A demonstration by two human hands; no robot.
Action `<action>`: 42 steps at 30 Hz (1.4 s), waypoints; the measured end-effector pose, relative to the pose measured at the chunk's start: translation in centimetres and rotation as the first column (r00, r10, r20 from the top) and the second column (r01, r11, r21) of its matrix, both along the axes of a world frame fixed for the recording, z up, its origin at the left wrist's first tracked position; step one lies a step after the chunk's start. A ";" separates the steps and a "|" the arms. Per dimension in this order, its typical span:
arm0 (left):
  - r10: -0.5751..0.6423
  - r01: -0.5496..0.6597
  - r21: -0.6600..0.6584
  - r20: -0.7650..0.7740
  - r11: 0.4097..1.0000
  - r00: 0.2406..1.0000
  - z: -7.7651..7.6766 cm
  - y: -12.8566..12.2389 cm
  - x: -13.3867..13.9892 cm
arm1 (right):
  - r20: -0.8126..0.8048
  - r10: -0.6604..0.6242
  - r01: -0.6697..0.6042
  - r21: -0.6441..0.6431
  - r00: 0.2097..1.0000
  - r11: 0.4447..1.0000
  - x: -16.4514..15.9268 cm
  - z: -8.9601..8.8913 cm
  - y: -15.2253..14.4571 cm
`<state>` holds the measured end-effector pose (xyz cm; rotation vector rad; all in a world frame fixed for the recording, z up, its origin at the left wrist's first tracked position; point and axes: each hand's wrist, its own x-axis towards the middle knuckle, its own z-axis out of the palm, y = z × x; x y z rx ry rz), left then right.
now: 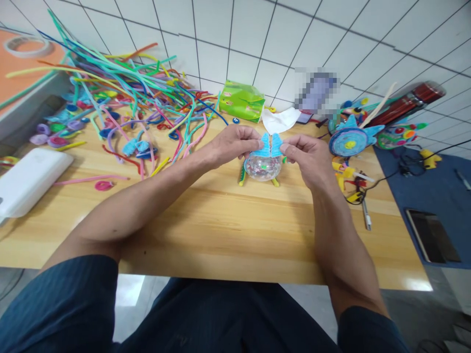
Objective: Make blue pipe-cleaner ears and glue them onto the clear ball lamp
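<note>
In front of me stands a clear round ornament [262,169] with bits of confetti inside and green-and-yellow legs under it. Two light blue pipe-cleaner pieces [271,145] sit side by side across its top, with a narrow gap between them. My left hand [241,142] pinches the left blue piece between thumb and fingers. On the other side, my right hand [305,154] pinches the outer edge of the right blue piece. The fingertips partly cover the edges of both pieces.
A tangle of colourful pipe cleaners [147,93] spreads over the left. Behind stand a green packet [242,101] and a white paper piece [281,120]. Right are a blue coiled craft piece [349,141], a yellow glue gun [344,171] with its cord, and a red flask [408,108].
</note>
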<state>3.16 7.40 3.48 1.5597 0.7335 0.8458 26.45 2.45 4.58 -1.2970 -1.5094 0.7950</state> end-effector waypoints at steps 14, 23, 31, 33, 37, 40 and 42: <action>0.006 -0.005 0.022 -0.017 1.000 1.000 0.2 -0.4 0.0 | 0.003 0.016 -0.015 -0.047 1.000 0.999 -0.6 0.2 -0.4; -0.009 0.009 0.010 0.002 1.000 1.000 0.0 -0.3 0.0 | -0.005 0.038 -0.038 -0.058 0.999 0.998 -0.8 0.3 -0.6; 0.075 -0.067 -0.069 0.114 0.995 0.991 0.3 -0.4 0.3 | -0.098 -0.049 0.046 -0.035 0.994 0.998 -0.5 -0.4 -0.1; 0.088 -0.080 -0.074 0.119 0.994 0.989 0.4 -0.4 0.3 | -0.104 -0.042 0.040 -0.022 0.994 0.999 -0.5 -0.4 -0.2; 0.095 -0.090 -0.051 0.097 0.995 0.991 0.3 -0.4 0.4 | -0.031 -0.011 0.011 0.002 0.999 1.000 -0.7 0.3 -0.8; 0.091 -0.084 -0.063 0.106 0.994 0.990 0.2 -0.6 0.5 | 0.029 -0.030 0.028 0.062 0.999 0.998 -1.3 0.7 -1.4; 0.085 -0.077 -0.077 0.106 0.994 0.991 0.3 -0.8 0.5 | 0.073 -0.074 0.066 0.116 0.995 0.991 -1.9 0.9 -1.8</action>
